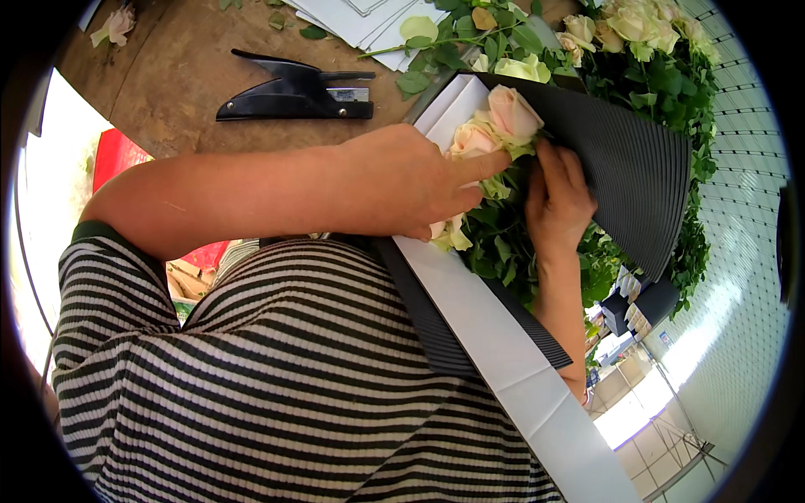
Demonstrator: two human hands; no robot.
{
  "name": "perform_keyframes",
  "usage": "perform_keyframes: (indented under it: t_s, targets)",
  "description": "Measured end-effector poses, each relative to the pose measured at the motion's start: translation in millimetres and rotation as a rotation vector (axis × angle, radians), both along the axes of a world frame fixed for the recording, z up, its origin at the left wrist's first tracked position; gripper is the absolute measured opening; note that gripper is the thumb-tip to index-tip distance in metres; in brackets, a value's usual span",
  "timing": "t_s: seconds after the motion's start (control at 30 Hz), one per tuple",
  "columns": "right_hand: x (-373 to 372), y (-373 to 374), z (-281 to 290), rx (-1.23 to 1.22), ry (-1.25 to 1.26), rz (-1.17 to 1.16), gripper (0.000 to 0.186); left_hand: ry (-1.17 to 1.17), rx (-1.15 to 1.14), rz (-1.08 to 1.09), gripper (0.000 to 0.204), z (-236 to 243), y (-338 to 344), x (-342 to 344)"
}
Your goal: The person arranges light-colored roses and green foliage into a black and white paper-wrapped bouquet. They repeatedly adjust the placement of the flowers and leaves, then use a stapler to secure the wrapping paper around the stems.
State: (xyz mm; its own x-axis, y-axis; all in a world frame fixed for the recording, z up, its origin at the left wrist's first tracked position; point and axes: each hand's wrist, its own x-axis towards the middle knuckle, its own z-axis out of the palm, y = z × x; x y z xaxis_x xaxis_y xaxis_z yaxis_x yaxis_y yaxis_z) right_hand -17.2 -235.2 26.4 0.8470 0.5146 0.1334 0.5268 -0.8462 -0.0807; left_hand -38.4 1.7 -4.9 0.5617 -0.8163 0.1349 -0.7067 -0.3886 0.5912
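Already, roses [513, 116] lie within unclosed black corrugated paper [633, 163]; left hand [423, 180] extends index, right hand [563, 208] curls fingers, both grips unclear.

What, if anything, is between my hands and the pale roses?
Nothing visible. Your left hand reaches over the pale roses; your right hand is close beside them. The black ridged sheet stands beyond the right hand.

This is looking like a flower workshop: pale roses [515, 116] are lying in black wrap [637, 168], more roses [641, 29] are massing beyond, and a stapler [289, 90] is resting on a wooden table [180, 92].
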Motion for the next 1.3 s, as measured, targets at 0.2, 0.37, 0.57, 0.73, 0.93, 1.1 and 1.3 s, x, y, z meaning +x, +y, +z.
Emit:
perform_keyframes:
  t_s: [0.2, 0.37, 0.57, 0.73, 0.93, 1.1, 1.3]
  targets:
    - [0, -4, -7, -0.087, 0.001, 0.011, 0.041, 0.107, -0.017, -0.037, 0.05, 1, 2, 7]
    - [0, 0, -8, -0.142, -0.033, -0.01, 0.039, 0.187, -0.127, 0.008, 0.051, -6, 2, 12]
    - [-8, -19, 120, 0.071, 0.581, 0.018, 0.043, 0.31, -0.125, -0.006, 0.048, -2, 4, 13]
    - [-38, -40, 218, 0.326, 0.856, 0.419, 0.028, 0.361, -0.173, -0.046, 0.047, 0, 5, 18]
    - [-30, -47, 175, 0.196, 0.307, -0.117, 0.01, 1.369, -0.703, 0.144, 0.06, -17, -4, 36]
    - [-5, -9, 103, 0.279, 0.367, -0.225, 0.022, 1.222, -0.718, 0.379, 0.041, -9, 9, 39]
    - [-7, -14, 67, 0.33, 0.233, -0.302, 0.014, 0.01, -0.437, 0.034, 0.05, 9, -28, 2]
